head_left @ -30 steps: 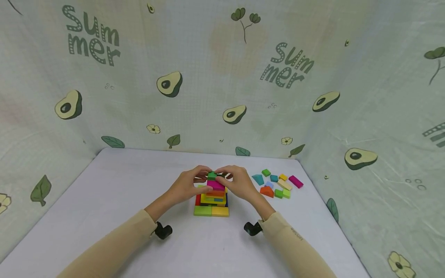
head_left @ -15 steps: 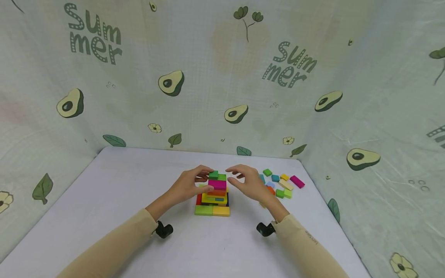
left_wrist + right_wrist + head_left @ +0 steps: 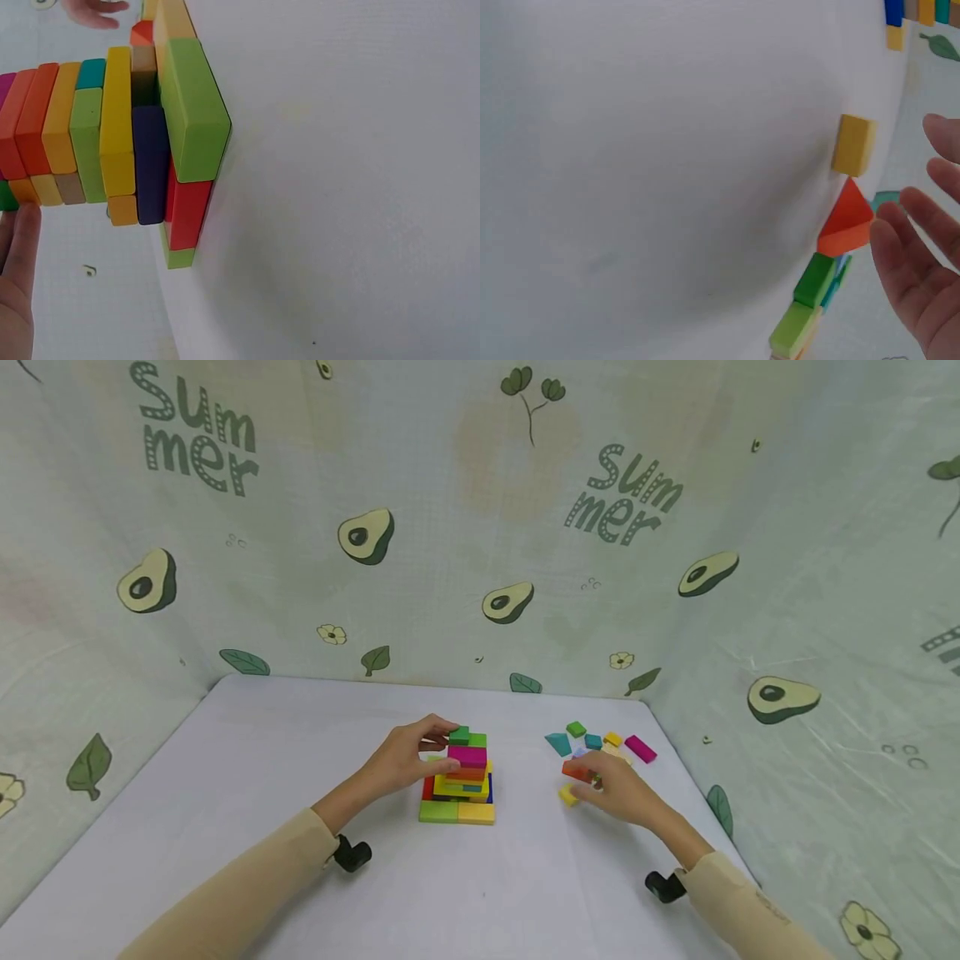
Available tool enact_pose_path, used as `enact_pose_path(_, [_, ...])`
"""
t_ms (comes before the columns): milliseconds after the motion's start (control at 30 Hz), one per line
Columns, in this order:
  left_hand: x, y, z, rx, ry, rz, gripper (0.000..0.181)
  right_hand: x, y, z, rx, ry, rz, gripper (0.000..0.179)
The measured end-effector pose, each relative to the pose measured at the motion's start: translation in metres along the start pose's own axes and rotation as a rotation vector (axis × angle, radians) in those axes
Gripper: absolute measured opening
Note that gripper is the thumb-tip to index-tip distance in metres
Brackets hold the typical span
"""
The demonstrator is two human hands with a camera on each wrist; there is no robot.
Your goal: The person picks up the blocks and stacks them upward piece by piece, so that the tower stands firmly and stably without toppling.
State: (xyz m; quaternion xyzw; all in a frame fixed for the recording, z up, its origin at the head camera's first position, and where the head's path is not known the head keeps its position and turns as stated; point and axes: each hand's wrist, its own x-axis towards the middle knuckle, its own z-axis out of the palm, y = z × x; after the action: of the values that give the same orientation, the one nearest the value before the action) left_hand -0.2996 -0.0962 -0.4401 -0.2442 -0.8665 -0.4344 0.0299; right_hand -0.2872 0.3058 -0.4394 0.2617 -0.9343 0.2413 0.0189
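A tower of coloured blocks (image 3: 470,756) stands mid-table in the head view, on a wide base of flat blocks (image 3: 438,812). A dark green block (image 3: 460,737) and a lighter green one (image 3: 477,740) sit on top. My left hand (image 3: 401,758) rests against the tower's left side, thumb low and fingers by the dark green block. In the left wrist view, one straight finger (image 3: 27,240) touches an orange block (image 3: 24,190). My right hand (image 3: 626,789), fingers spread and holding nothing, hovers by a yellow block (image 3: 853,146) and an orange triangular block (image 3: 847,217).
Several loose blocks lie right of the tower, among them a magenta bar (image 3: 641,748), a teal piece (image 3: 558,743) and green blocks (image 3: 814,279). Patterned cloth (image 3: 420,610) hangs behind and beside the white table (image 3: 300,718).
My right hand has left the tower's top and moved right, down to the loose blocks. The green blocks on top now show. My left hand stays at the tower.
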Motion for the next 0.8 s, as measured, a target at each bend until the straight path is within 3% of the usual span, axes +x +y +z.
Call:
enact_pose_path(133, [-0.001, -0.001, -0.001, -0.001, 0.009, 0.006, 0.059, -0.007, 0.009, 0.01, 0.0, -0.028, 0.097, 0.04])
enact_pose_path(267, [-0.001, 0.0, -0.001, 0.001, 0.007, 0.009, 0.059, -0.008, 0.012, 0.02, 0.002, -0.035, 0.144, 0.035])
enact_pose_path(533, [-0.001, 0.001, 0.0, -0.009, 0.001, -0.001, 0.058, -0.004, 0.01, 0.026, -0.004, -0.004, 0.106, 0.028])
enact_pose_path(800, [0.0, 0.001, 0.0, 0.003, 0.007, 0.027, 0.057, -0.001, 0.008, 0.03, -0.008, -0.007, 0.081, 0.032])
